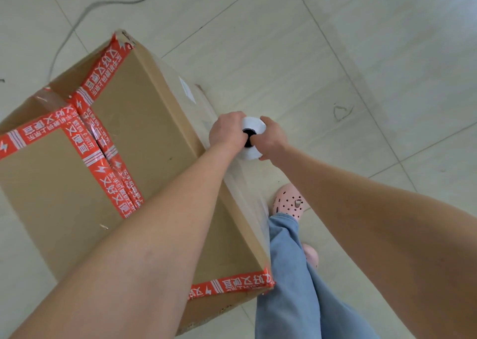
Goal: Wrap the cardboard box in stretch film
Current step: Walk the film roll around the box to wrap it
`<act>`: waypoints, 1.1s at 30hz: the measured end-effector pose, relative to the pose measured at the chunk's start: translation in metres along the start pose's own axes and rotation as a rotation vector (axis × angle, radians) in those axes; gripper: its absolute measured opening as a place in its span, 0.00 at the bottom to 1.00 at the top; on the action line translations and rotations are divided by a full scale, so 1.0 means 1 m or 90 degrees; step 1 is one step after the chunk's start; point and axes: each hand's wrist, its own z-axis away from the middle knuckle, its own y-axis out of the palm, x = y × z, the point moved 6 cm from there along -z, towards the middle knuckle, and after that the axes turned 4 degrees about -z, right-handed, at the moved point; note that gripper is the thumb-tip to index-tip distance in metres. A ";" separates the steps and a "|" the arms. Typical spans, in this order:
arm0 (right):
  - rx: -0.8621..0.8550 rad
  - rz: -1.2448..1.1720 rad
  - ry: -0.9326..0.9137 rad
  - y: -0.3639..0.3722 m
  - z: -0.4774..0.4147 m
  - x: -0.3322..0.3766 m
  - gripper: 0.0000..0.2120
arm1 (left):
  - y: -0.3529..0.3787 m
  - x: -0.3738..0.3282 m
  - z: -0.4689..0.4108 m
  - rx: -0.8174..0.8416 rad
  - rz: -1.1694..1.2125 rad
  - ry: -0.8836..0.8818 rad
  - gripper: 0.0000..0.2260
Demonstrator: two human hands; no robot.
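Observation:
A large cardboard box (144,122) sealed with red printed tape stands on the tiled floor. Clear stretch film (240,191) clings to its right side. A white roll of stretch film (254,124) with a black core stands upright beside that side. My left hand (225,132) grips the roll from the left. My right hand (272,137) grips it from the right, with the thumb at the black core.
My leg in blue jeans (289,266) and a pink clog (287,202) stand close to the box's right side. A grey cable (85,13) trails over the floor tiles at the upper left. Open floor lies to the right.

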 end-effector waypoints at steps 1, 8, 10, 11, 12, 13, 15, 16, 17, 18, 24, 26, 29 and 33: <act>-0.006 0.028 -0.025 0.001 -0.002 0.006 0.32 | -0.002 0.002 -0.003 0.005 -0.011 0.002 0.08; -0.014 0.276 -0.216 0.002 -0.008 0.068 0.28 | -0.024 0.028 -0.015 -0.026 0.096 -0.116 0.06; -0.056 0.245 -0.216 -0.003 -0.008 0.069 0.27 | -0.027 0.030 -0.019 -0.026 0.115 -0.136 0.08; -0.072 0.196 -0.172 -0.006 -0.010 0.064 0.28 | -0.028 0.030 -0.021 -0.023 0.111 -0.137 0.09; -0.068 0.135 -0.102 -0.007 -0.013 0.056 0.30 | -0.029 0.029 -0.022 -0.020 0.106 -0.135 0.08; -0.041 0.071 -0.029 -0.005 -0.014 0.048 0.31 | -0.030 0.027 -0.023 -0.016 0.099 -0.131 0.07; 0.025 -0.015 0.053 0.004 -0.016 0.038 0.30 | -0.029 0.022 -0.028 -0.009 0.087 -0.111 0.04; 0.037 -0.024 0.056 0.007 -0.017 0.037 0.29 | -0.027 0.020 -0.031 -0.003 0.084 -0.096 0.03; 0.032 -0.021 0.049 0.007 -0.018 0.038 0.29 | -0.027 0.017 -0.033 0.002 0.078 -0.080 0.03; 0.018 -0.011 0.039 0.007 -0.019 0.040 0.31 | -0.027 0.017 -0.036 0.007 0.071 -0.071 0.02; -0.019 0.040 -0.048 0.007 -0.030 0.055 0.32 | -0.035 0.021 -0.041 0.001 0.031 -0.060 0.02; -0.028 0.071 -0.100 0.004 -0.033 0.068 0.30 | -0.040 0.026 -0.041 -0.014 0.041 -0.085 0.03; -0.030 0.062 -0.143 0.011 -0.035 0.077 0.28 | -0.047 0.039 -0.044 -0.032 0.052 -0.107 0.05; -0.016 -0.051 -0.008 0.024 -0.036 0.058 0.24 | -0.050 0.041 -0.046 -0.013 0.032 -0.073 0.03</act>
